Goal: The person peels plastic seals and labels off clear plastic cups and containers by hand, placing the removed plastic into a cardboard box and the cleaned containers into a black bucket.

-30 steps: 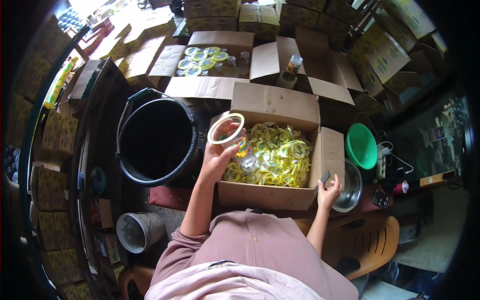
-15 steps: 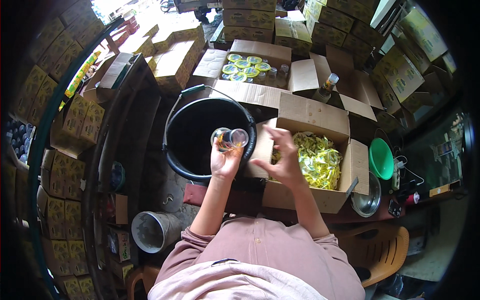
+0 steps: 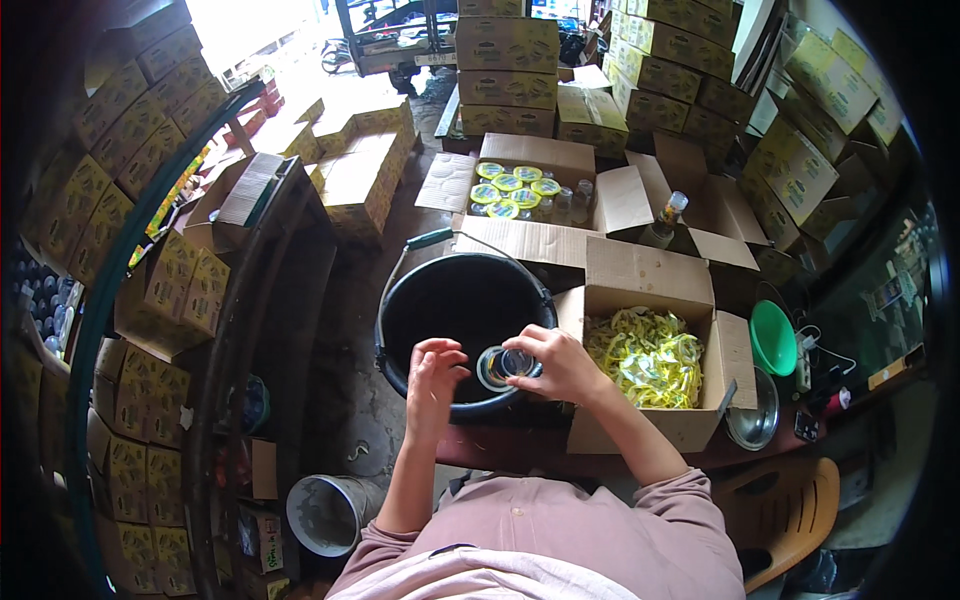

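1 cup (image 3: 497,368) is now moved from left hand (image 3: 434,382) to right hand (image 3: 556,364), which grasps it above the bucket (image 3: 445,300), near right; left hand is released. Strips (image 3: 645,356) already lie in the near box (image 3: 650,268); this cup is not yet put down.

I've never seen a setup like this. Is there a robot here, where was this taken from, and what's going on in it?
No robot: these are a person's bare hands. The view comes from a wide fisheye camera worn on their head, looking down, so straight edges look bent.

The right hand holds a clear cup over a black bucket. The left hand is open beside it, empty.

To the right, an open cardboard box contains yellow strips; beyond that sit a green bowl and a metal bowl.
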The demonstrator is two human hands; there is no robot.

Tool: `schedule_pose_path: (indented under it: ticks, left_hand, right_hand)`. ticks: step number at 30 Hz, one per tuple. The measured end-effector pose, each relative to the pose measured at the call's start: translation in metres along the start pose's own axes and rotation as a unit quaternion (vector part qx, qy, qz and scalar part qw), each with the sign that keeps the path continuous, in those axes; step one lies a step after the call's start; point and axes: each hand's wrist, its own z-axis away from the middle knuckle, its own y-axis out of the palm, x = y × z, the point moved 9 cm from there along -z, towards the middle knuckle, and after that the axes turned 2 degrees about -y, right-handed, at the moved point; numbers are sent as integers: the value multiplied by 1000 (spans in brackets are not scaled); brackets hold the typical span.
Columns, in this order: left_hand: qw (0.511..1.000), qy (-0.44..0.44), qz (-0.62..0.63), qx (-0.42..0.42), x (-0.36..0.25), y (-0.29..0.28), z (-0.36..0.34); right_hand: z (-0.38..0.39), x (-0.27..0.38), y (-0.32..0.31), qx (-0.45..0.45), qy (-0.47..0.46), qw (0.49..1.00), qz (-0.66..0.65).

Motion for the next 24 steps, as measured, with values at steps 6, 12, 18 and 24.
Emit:
schedule_pose_path:
  ticks: [6,12,18,24]
  left_hand:
    - [928,220,-272,-130,-28,-45,-9]
    - [918,184,-318,-151,-13,-52,-29]
    - [916,189,-313,-167,-20,-70,-24]
    - [883,219,-362,-203,-25,-45,-21]
  right_hand:
    - [-4,26,15,47,-32,998,28]
    - [6,14,-9,-33,20,997,73]
    - [12,-34,-58,-223,91,958,-155]
    - [94,-200,-214,-551,182,809,-96]
